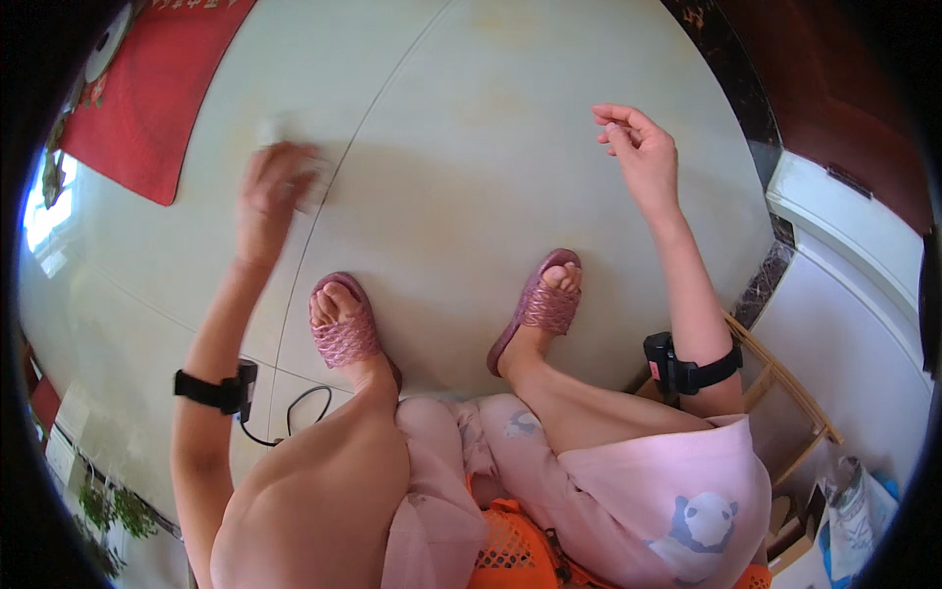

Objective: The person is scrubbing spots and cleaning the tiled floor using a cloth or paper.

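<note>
My left hand (278,180) is raised over the tiled floor at the left and blurred by motion. A small whitish blur (274,129) shows by its fingertips; whether the hand holds it I cannot tell. To the right, my right hand (639,147) hangs over the floor with its fingers bent and the thumb near them; no object shows in it. Each forearm wears a black strap with a small device, the left one (221,390) and the right one (688,368). Below the hands are my feet in pink slippers (346,331). An orange perforated plastic thing (511,548) lies between my thighs.
A red mat (158,103) lies at the upper left. A dark cable (309,390) loops near the left slipper. Along the right are a white wall (839,316), a wooden frame (787,390) and a plastic bag (857,515). Green plants (118,508) stand at the lower left.
</note>
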The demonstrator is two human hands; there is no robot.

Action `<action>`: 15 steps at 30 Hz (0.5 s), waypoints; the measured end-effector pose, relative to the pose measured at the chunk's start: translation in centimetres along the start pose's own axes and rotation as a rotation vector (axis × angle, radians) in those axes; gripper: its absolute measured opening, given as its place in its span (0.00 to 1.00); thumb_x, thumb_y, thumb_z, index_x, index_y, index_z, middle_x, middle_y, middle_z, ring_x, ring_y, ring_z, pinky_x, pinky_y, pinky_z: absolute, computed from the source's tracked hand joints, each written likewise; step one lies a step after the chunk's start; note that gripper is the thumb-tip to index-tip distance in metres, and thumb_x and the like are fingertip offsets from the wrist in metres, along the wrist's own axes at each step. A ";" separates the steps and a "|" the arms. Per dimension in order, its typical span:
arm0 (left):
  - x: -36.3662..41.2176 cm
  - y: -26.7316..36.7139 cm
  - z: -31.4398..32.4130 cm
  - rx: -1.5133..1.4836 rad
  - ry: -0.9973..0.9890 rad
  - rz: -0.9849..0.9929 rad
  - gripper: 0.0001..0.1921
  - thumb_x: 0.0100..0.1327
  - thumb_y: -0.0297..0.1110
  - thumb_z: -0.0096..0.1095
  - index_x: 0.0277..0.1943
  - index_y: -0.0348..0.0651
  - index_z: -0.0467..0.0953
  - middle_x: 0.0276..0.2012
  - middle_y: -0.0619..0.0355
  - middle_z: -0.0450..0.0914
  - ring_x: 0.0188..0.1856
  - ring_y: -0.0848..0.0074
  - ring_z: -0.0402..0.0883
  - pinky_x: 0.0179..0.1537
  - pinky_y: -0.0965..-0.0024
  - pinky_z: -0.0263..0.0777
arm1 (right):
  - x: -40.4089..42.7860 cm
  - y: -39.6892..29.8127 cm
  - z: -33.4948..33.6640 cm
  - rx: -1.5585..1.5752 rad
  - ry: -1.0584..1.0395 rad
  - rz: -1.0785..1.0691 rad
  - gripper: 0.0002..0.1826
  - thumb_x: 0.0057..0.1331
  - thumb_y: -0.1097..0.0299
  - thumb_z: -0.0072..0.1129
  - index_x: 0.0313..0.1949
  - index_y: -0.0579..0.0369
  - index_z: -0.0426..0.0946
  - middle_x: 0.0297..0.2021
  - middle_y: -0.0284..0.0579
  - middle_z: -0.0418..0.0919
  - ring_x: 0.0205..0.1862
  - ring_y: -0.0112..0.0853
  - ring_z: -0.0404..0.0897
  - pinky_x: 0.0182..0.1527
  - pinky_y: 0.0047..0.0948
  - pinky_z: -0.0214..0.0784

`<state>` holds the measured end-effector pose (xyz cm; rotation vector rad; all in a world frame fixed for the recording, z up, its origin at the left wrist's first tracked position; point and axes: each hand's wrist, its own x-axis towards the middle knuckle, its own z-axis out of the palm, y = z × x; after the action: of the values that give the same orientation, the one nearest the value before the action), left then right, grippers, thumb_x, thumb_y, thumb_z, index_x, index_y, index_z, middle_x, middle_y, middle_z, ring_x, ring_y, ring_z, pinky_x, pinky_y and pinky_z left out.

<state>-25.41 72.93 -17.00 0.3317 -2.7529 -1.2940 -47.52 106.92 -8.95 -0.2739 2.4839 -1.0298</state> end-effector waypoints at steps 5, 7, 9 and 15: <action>3.7 8.5 1.2 -0.034 0.084 0.060 0.20 0.50 0.25 0.69 0.47 0.41 0.72 0.40 0.54 0.75 0.43 0.63 0.78 0.43 0.67 0.73 | -4.1 -3.7 2.9 0.373 -0.414 0.082 0.16 0.64 0.72 0.54 0.52 0.56 0.74 0.38 0.37 0.79 0.35 0.22 0.78 0.37 0.22 0.72; 3.9 11.6 4.7 -0.135 -0.039 0.069 0.18 0.52 0.28 0.66 0.46 0.43 0.71 0.41 0.53 0.74 0.43 0.60 0.76 0.42 0.66 0.74 | -6.2 -5.1 4.8 0.358 -0.375 -0.025 0.21 0.64 0.72 0.57 0.57 0.57 0.70 0.41 0.42 0.79 0.35 0.24 0.79 0.38 0.24 0.73; 3.8 13.3 7.7 -0.130 0.003 0.216 0.21 0.47 0.21 0.68 0.46 0.41 0.71 0.42 0.51 0.73 0.43 0.59 0.77 0.41 0.65 0.75 | -7.1 -5.6 6.4 0.321 -0.223 -0.127 0.22 0.61 0.73 0.60 0.56 0.58 0.71 0.43 0.46 0.77 0.36 0.27 0.79 0.39 0.26 0.75; 1.3 16.0 5.7 -0.274 -0.336 0.229 0.28 0.53 0.20 0.61 0.58 0.36 0.63 0.60 0.47 0.63 0.58 0.56 0.68 0.55 0.63 0.71 | -6.0 -5.3 5.5 0.076 -0.050 -0.225 0.15 0.54 0.81 0.61 0.42 0.53 0.80 0.37 0.39 0.78 0.31 0.25 0.75 0.32 0.22 0.71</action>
<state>-30.22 86.82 -8.34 -0.2359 -2.7016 -1.7658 -39.61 101.79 -6.75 -0.5591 2.4025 -1.1877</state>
